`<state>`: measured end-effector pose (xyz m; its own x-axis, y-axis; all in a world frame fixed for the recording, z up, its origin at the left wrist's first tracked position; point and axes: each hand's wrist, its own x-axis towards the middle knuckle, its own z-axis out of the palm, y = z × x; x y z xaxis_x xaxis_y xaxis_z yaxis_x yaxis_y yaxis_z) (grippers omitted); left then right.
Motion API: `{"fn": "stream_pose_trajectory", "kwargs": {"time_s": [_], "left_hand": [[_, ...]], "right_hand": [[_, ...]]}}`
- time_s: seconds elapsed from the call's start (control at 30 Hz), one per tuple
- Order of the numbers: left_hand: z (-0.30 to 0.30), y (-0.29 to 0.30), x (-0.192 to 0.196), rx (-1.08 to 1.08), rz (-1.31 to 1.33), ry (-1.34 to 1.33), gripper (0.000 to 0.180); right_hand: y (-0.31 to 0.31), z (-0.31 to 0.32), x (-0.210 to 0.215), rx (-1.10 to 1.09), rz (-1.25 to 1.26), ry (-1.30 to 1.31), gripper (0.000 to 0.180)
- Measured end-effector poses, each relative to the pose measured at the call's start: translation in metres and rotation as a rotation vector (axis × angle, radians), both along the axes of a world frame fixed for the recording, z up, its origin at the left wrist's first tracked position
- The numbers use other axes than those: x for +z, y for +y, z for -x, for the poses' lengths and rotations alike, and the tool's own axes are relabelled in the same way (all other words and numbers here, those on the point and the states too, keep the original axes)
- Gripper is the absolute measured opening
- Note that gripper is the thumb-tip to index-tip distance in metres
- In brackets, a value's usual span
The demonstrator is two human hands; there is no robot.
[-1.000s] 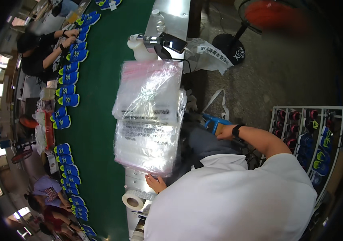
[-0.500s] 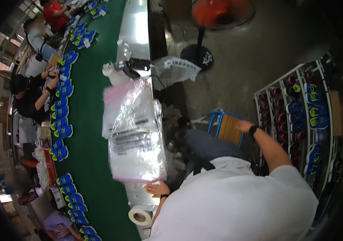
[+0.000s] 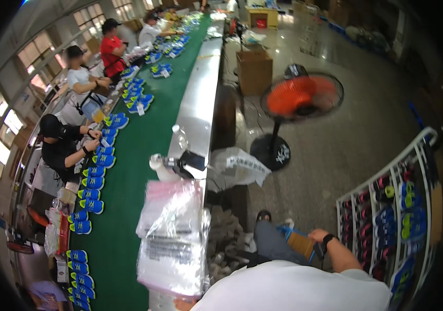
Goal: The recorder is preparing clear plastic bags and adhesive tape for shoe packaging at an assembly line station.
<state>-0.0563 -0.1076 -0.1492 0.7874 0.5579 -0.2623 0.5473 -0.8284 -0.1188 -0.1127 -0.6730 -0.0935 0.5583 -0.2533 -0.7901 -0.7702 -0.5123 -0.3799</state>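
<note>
At the bottom edge, my left hand (image 3: 184, 304) rests on the metal ledge beside the worktop's near end, mostly cut off by the white shirt; the part that shows lies flat. Just beyond it lies a stack of clear plastic bags (image 3: 172, 264) with pink edges. On the right, my right hand (image 3: 317, 236), with a black wristband, has its fingers curled at the edge of a wooden-topped stool (image 3: 300, 245) with a blue frame, beside my leg.
A green conveyor belt (image 3: 128, 207) carries several blue shoes (image 3: 93, 182); co-workers stand along its far side. A clear bottle (image 3: 180, 137) and a black handheld device (image 3: 193, 160) lie beyond the bags. An orange fan (image 3: 302, 96) and a shoe rack (image 3: 382, 207) stand to the right.
The view has tilted up, showing more of the belt's far end and the floor. My left hand has slipped nearly out of the picture; my right hand stays at the stool.
</note>
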Motion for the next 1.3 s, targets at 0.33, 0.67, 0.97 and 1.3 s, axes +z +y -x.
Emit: {"fn": "stream_pose_trajectory", "kwargs": {"time_s": [0.33, 0.67, 0.97, 1.3], "left_hand": [[-0.188, -0.236, -0.051, -0.215, 0.702, 0.414, 0.059], [-0.282, -0.303, -0.017, -1.070, 0.986, 0.614, 0.036], [-0.380, -0.485, 0.015, -0.838, 0.834, 0.766, 0.043], [-0.404, -0.707, -0.024, -1.045, 0.920, 0.749, 0.039]], "right_hand": [[-0.119, -0.145, 0.049, -0.101, 0.062, -0.138, 0.027], [-0.196, -0.137, 0.039, -0.233, -0.083, -0.071, 0.032], [-0.311, -0.148, 0.038, -0.588, -0.206, -0.201, 0.028], [-0.521, -0.183, 0.036, -0.480, 0.184, -0.077, 0.030]]}}
